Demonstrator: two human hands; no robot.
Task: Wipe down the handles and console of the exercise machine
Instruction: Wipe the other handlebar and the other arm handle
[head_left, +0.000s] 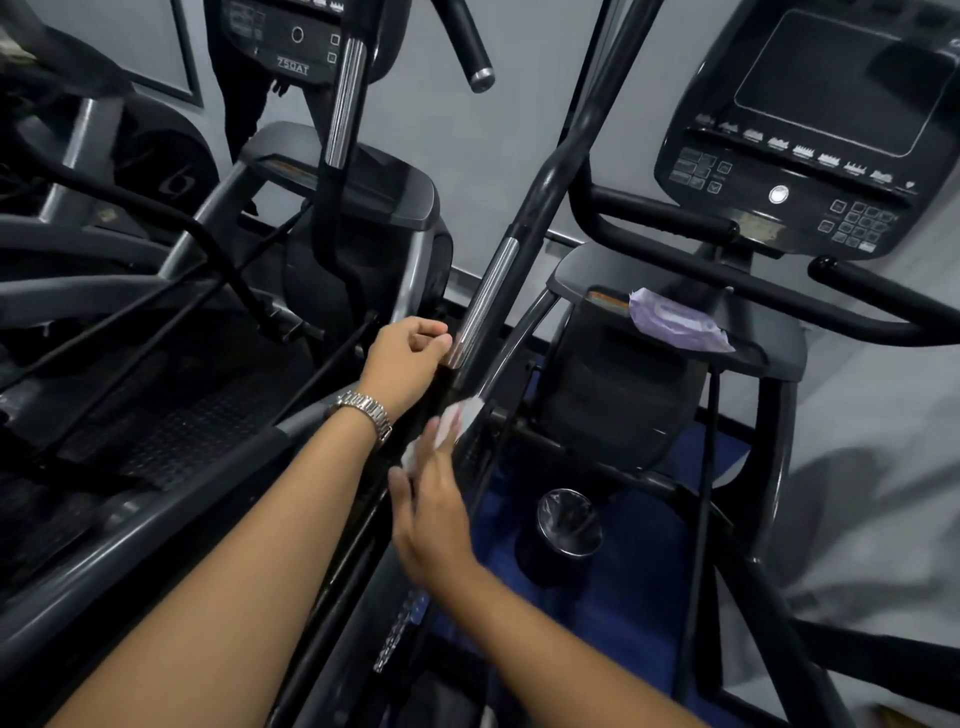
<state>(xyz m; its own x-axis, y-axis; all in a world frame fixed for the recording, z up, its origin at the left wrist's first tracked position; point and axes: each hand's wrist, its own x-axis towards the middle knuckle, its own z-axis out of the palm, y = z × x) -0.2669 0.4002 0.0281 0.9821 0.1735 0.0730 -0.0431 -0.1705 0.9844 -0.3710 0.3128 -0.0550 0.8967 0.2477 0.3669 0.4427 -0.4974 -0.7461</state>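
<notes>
A long black handle with a chrome grip section runs diagonally through the middle of the view. My left hand, with a metal watch on the wrist, is closed around the handle just below the chrome part. My right hand presses a white wipe against the black part of the handle lower down; the hand is blurred. The console with a dark screen and buttons sits at the upper right. A purple wipes pack lies on the machine's shroud below the console.
A second machine with its own console and chrome-gripped handle stands to the left. A small black bin with a liner sits on the blue floor mat. Black bars and frame rails cross on both sides.
</notes>
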